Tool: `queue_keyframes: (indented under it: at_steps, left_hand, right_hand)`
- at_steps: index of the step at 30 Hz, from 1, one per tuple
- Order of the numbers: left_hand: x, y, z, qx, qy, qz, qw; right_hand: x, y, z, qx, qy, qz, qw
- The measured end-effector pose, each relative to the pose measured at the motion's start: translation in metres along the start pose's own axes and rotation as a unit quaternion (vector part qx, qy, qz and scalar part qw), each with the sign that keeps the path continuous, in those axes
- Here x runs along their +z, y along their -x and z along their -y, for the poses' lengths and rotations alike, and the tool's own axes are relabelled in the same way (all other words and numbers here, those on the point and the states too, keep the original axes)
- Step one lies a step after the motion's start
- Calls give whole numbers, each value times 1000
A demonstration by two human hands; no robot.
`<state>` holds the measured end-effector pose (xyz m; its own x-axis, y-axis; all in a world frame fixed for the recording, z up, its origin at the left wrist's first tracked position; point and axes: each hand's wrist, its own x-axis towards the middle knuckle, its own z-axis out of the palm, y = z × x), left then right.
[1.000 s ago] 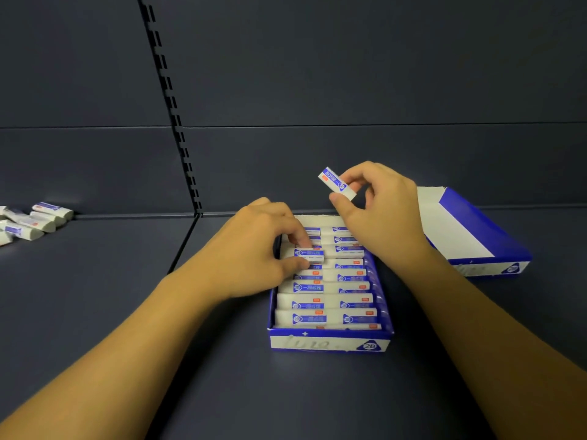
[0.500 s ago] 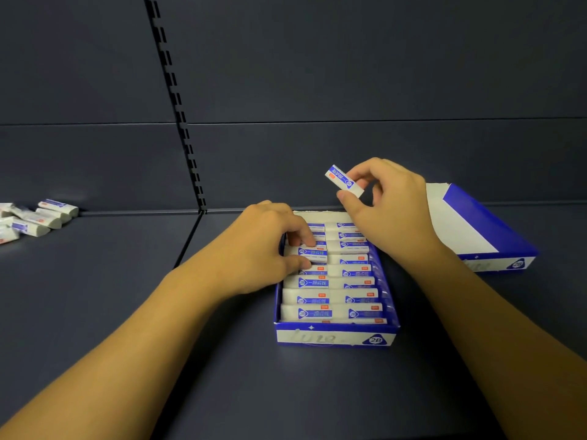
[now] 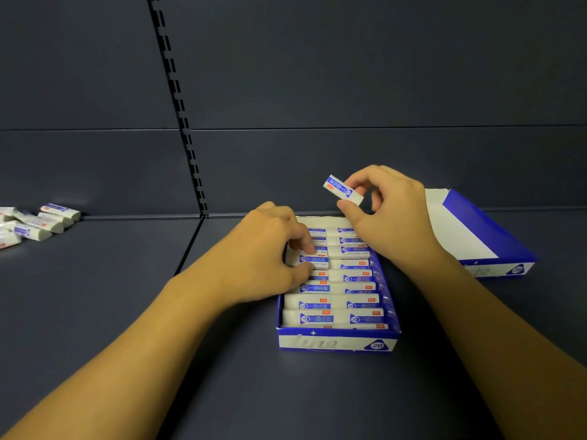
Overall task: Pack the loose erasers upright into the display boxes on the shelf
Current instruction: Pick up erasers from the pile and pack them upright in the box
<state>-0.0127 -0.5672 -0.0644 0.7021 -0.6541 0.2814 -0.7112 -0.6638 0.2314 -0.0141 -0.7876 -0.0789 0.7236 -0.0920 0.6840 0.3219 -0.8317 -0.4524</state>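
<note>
A blue and white display box (image 3: 336, 342) stands on the dark shelf, filled with two columns of upright white erasers in blue sleeves. My left hand (image 3: 270, 258) reaches into the box's left column and pinches one eraser (image 3: 314, 261) between thumb and fingers. My right hand (image 3: 387, 214) hovers above the far end of the box and holds a loose eraser (image 3: 342, 189) tilted in the air between thumb and fingertips.
A second blue and white box (image 3: 482, 236) lies to the right behind my right forearm. Several loose erasers (image 3: 38, 223) are piled at the far left by the back wall. A slotted upright (image 3: 178, 103) runs down the back panel.
Both hands stay almost where they were. The eraser in my right hand has tilted slightly; my left fingers keep working on the same eraser in the box.
</note>
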Motion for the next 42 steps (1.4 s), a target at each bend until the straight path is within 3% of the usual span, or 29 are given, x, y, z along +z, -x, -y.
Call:
queue_keyframes:
  at_steps: [17, 27, 38, 42]
  left_hand:
    - [0, -2, 1, -1, 19, 7, 1000]
    - [-2, -2, 2, -4, 26, 15, 1000]
    - [-1, -2, 3, 1, 21, 12, 1000]
    - [-2, -2, 3, 1, 19, 17, 1000]
  right_hand:
    - [0, -2, 1, 9, 17, 75, 997]
    - [-22, -9, 0, -12, 76, 257, 963]
    - [-22, -9, 0, -30, 69, 291, 954]
    - [-17, -6, 6, -37, 49, 268, 961]
